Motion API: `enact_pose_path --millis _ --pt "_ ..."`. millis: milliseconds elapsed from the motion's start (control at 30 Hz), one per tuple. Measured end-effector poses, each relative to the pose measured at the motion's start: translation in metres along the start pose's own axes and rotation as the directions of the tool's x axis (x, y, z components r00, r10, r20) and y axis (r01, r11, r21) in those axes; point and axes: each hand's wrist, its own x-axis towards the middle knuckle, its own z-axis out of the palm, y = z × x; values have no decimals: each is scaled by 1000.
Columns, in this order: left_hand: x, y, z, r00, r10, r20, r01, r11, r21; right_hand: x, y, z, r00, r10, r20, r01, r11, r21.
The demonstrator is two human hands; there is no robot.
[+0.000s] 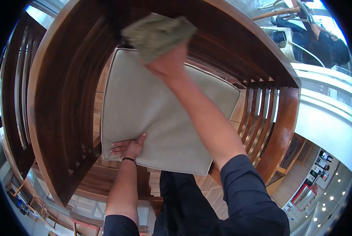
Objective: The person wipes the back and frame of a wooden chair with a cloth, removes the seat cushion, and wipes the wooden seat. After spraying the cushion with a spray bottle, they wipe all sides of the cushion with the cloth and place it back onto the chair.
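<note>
A grey-beige seat cushion [152, 106] with piped edges lies inside a dark brown wooden armchair [280, 129] with slatted sides. My left hand [131, 148] rests flat on the cushion near its front left corner, fingers stretched and thumb apart, with a dark band at the wrist. Bunched in my right hand [169, 63] is an olive-green cloth [156, 35], slightly blurred. That hand reaches across the cushion to the chair's far wooden backrest [227, 29]. The cloth is over or against the wood there; exact contact I cannot make out. Part of the fingers is hidden by the cloth.
Another slatted wooden chair [16, 90] stands close on the left. Wood-look floor tiles [98, 98] show around the cushion. At upper right a seated person [329, 45] in dark clothes is beyond a white ledge [321, 118]. A shelf with small items [317, 169] is at lower right.
</note>
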Motion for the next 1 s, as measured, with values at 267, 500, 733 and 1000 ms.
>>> enact_pose_path --millis 267,500,733,1000 --pt "16 -11 3 983 161 90 -153 984 -90 10 -3 -11 984 -10 180 -6 996 84" --pt "32 -16 9 973 197 121 -185 977 -102 -101 110 -104 942 124 312 -182 969 167" --pt "-10 11 -25 947 163 277 -170 985 1 -185 192 -176 941 291 173 -179 862 -474" --pt "27 -9 13 990 127 64 -120 988 -102 -118 128 -99 897 416 149 -245 748 -616"
